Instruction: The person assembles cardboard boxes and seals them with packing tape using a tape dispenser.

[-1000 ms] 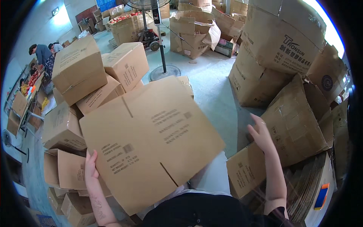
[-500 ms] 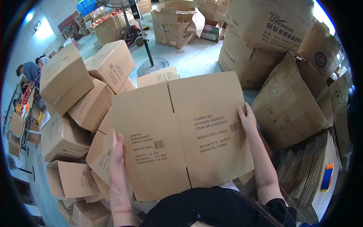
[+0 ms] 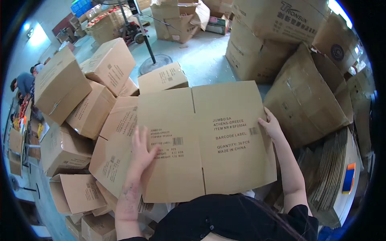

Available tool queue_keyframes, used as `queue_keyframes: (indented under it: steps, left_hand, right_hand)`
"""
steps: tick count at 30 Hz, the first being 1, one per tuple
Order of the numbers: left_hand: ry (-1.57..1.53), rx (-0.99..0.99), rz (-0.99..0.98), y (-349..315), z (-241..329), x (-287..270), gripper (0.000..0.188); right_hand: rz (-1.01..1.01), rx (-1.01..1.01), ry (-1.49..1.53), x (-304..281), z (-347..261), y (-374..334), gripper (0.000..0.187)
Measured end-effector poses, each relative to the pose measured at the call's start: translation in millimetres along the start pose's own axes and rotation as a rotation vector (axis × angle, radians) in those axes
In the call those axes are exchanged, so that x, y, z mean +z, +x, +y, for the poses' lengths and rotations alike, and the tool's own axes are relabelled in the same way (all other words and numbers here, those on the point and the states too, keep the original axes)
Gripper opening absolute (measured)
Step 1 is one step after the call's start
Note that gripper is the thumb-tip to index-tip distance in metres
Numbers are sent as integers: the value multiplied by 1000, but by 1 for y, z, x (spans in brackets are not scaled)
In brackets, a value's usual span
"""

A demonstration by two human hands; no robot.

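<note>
A flat, unfolded carton (image 3: pixel 205 140) fills the middle of the view, held up in front of the person's dark-clothed body, its printed face toward the camera. The left hand (image 3: pixel 141 149) lies open on the carton's left panel at about 9 o'clock of the sheet, fingers spread and pressed flat against the cardboard. The right hand (image 3: pixel 271 125) sits at the carton's right edge, at about 3 o'clock, its fingers curled onto that edge in a light grip; the thumb is hidden behind the sheet.

From 8 to 11 o'clock of the carton lies a heap of made-up boxes (image 3: pixel 86 108), tumbled at different tilts and touching one another. Most are shut, so their contents cannot be seen. One box (image 3: pixel 78 193) near 8 o'clock shows an open side with loose flaps; whatever is in it is not visible. A small shut box (image 3: pixel 163 78) stands just beyond the carton's top edge at 12 o'clock.

At 1 to 3 o'clock big crumpled cartons (image 3: pixel 305 96) lean together, and a stack of flat sheets (image 3: pixel 327 168) stands on edge near 4 o'clock, beside a white worktop (image 3: pixel 341 205) bearing a blue and orange object (image 3: pixel 349 176). At far 9 o'clock another person (image 3: pixel 24 82) bends over. A pole on a round base (image 3: pixel 150 54) stands on the floor (image 3: pixel 201 60) at 12 o'clock
</note>
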State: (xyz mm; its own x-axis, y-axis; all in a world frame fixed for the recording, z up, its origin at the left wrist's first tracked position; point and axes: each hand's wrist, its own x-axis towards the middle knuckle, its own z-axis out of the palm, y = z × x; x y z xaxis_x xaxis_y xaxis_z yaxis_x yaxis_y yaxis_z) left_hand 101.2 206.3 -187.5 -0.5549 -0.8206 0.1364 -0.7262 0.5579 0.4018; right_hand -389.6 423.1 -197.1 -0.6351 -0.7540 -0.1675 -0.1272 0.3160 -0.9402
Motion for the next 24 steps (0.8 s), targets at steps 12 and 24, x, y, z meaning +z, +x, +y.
queue_keyframes:
  steps: [12,24]
  left_hand:
    - [307,660,-449,-106,82,-33,74]
    - [-175,826,-608,71,123,-45,47]
  right_hand:
    - [-266,97,14,-10,42,-122,90]
    - [-107,263,387,-133,-81,-150,54]
